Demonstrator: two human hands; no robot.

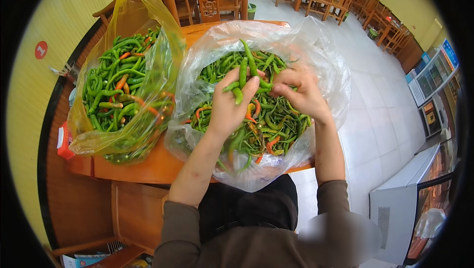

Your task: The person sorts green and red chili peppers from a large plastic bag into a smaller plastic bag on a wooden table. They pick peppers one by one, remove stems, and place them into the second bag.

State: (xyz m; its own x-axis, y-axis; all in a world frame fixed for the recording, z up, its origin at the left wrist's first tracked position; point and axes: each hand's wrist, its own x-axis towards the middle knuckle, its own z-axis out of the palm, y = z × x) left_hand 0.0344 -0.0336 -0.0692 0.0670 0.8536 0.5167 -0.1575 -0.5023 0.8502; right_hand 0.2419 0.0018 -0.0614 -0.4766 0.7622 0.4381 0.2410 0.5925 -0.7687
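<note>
My left hand (231,99) grips several green chili peppers (243,73), their ends poking out past the thumb and fingers. Beside it, my right hand (300,90) pinches the end of one of these peppers between thumb and fingertips. Both hands are above a clear plastic bag (329,60), spread wide at its mouth. Inside the bag lie green peppers (222,64), with a heap of loose stems and some orange and red peppers (274,144) nearer me. To the left stands a yellow plastic bag (126,5) full of long green peppers (107,97), a few of them orange.
Both bags stand on a wooden table (163,164). A red tissue box (66,141) sits at its left edge. A wooden chair (209,1) is behind the table, and a bench seat (133,212) is at lower left. A white display freezer (400,194) stands at right on the tiled floor.
</note>
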